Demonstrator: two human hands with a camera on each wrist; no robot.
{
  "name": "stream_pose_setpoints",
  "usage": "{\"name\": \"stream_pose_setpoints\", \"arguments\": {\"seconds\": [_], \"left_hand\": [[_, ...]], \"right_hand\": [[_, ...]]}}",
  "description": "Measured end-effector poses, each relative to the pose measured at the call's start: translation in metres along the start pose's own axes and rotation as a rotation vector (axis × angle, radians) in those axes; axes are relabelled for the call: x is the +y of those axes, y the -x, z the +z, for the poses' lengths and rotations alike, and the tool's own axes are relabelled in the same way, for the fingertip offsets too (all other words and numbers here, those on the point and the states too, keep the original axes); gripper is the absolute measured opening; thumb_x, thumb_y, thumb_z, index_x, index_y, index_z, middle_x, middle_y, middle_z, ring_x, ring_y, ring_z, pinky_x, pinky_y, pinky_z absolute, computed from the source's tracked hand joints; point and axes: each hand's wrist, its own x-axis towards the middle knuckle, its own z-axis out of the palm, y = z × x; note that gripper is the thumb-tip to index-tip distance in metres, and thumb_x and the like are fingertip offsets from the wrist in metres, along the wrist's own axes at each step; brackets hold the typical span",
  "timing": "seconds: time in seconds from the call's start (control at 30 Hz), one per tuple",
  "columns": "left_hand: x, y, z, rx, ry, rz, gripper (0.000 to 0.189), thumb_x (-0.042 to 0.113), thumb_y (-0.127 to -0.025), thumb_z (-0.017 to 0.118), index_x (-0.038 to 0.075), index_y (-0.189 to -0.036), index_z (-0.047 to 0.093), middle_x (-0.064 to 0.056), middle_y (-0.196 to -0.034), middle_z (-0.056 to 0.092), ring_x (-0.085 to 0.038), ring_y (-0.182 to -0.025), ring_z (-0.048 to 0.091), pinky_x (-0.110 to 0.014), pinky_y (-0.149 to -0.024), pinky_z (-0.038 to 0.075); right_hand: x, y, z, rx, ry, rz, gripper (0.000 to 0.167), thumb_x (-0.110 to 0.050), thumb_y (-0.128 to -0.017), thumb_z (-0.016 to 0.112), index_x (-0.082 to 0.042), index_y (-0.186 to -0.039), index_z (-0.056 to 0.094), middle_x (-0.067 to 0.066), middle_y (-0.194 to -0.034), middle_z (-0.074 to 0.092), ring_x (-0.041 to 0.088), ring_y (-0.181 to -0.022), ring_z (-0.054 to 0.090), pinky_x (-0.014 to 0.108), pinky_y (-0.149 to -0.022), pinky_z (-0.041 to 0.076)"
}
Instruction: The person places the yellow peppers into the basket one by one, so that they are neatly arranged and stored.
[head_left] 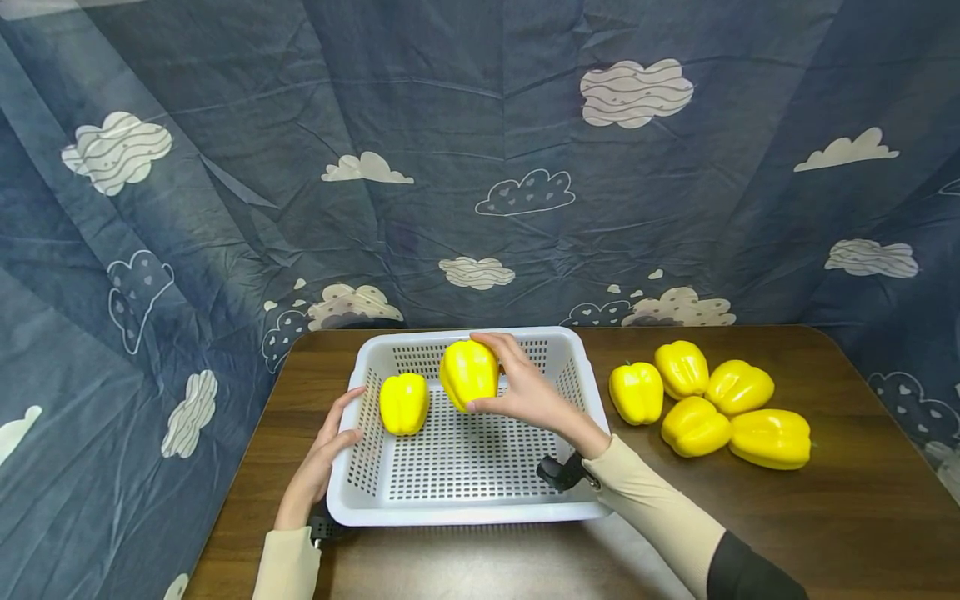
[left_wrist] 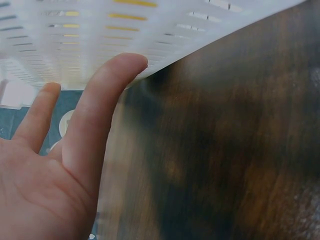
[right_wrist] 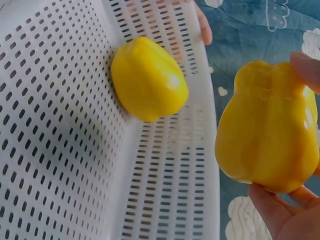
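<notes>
A yellow bell pepper [head_left: 468, 373] is pinched between the thumb and fingers of my right hand [head_left: 517, 387], held up over the white slotted plastic basket [head_left: 465, 515]. The right wrist view shows the same bell pepper [right_wrist: 270, 130] with fingertips at both its ends. Inside the basket, a second yellow bell pepper [head_left: 404, 404] rests near the left wall. My left hand [head_left: 318, 458] touches the basket's left side from outside, fingers and thumb fairly straight. In the left wrist view, the thumb [left_wrist: 95, 115] lies close against the slotted wall [left_wrist: 165, 25].
Several more yellow bell peppers [head_left: 696, 427] lie grouped on the brown wooden table [head_left: 847, 517], right of the basket. A dark blue cloth with cloud prints [head_left: 480, 125] hangs behind the table and down its left side.
</notes>
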Motion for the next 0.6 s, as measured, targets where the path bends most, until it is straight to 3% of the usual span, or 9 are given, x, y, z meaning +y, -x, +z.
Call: {"name": "stream_pose_setpoints", "arguments": {"seconds": [0.6], "left_hand": [[0.000, 0.000, 0.002, -0.006, 0.011, 0.006, 0.060, 0.010, -0.093, 0.042, 0.022, -0.148, 0.022, -0.017, -0.154, 0.011, -0.050, -0.120, 0.036, -0.055, -0.081, 0.047]], "right_hand": [[0.011, -0.017, 0.029, 0.011, 0.004, 0.037, 0.091, -0.019, -0.067, 0.085, -0.005, -0.143, 0.037, 0.016, -0.140, 0.035, 0.031, -0.124, 0.042, 0.050, -0.100, 0.035]]}}
